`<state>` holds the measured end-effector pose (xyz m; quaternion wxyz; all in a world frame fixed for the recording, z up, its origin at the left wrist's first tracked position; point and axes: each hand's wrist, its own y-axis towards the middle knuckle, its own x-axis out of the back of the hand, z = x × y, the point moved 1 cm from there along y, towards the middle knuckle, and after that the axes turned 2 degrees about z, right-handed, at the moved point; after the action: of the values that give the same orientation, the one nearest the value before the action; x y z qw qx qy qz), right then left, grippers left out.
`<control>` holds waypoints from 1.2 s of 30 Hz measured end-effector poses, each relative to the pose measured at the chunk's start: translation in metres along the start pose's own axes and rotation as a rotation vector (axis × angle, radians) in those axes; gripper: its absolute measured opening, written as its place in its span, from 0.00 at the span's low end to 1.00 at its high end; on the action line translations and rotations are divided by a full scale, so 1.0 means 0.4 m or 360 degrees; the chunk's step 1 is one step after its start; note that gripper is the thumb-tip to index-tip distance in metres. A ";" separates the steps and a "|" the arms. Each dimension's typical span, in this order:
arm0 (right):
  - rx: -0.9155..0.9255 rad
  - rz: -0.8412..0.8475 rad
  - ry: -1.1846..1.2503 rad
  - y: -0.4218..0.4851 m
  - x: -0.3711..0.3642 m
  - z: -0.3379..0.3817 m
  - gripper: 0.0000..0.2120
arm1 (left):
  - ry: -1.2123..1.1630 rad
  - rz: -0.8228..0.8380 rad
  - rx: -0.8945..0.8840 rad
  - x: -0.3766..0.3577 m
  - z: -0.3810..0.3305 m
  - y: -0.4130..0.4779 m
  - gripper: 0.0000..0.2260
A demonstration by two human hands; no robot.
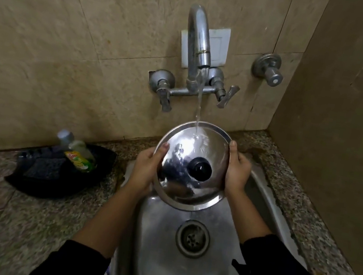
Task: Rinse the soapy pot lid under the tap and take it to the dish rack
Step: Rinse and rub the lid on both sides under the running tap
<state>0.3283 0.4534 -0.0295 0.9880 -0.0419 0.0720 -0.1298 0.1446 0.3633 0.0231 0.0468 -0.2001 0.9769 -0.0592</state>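
A round steel pot lid [176,179] with a black knob at its middle is held tilted over the steel sink [154,251], its top face toward me. My left hand [145,167] grips its left rim and my right hand [237,171] grips its right rim. Water runs from the curved wall tap [198,43] in a thin stream and lands on the lid's upper part. No dish rack shows in this view.
A black tray [34,186] on the granite counter at the left holds a scrub pad and a dish-soap bottle [80,156]. Tap handles stick out from the tiled wall, with a separate valve [269,69] at the right. A side wall closes off the right.
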 end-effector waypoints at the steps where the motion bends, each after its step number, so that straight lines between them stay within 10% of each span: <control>1: 0.0018 0.0031 -0.0013 0.005 0.003 0.007 0.22 | 0.0054 0.0055 -0.0018 -0.001 -0.012 0.001 0.10; 10: 0.0535 0.0665 -0.0638 0.046 -0.025 0.096 0.22 | 0.0653 0.0308 -0.0179 -0.026 -0.066 0.034 0.21; 16: 0.1014 0.1235 -0.1320 0.003 -0.106 0.192 0.15 | 0.0553 0.0280 -0.0237 -0.022 -0.052 0.028 0.12; 22: 0.0609 0.0632 -0.0894 0.064 -0.056 0.130 0.29 | 0.0052 0.0127 0.0025 0.045 -0.011 0.025 0.13; 27: 0.0750 0.1125 -0.1373 -0.020 -0.125 0.162 0.22 | 0.0349 0.0311 0.0023 0.014 -0.035 0.022 0.12; 36: 0.0754 0.0454 -0.1540 -0.005 -0.112 0.144 0.23 | -0.0196 0.0186 0.0291 0.059 0.003 0.025 0.12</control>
<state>0.2939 0.4670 0.0335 0.8986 0.1367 -0.4161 0.0267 0.1194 0.3631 0.0189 0.1282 -0.1409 0.9727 -0.1327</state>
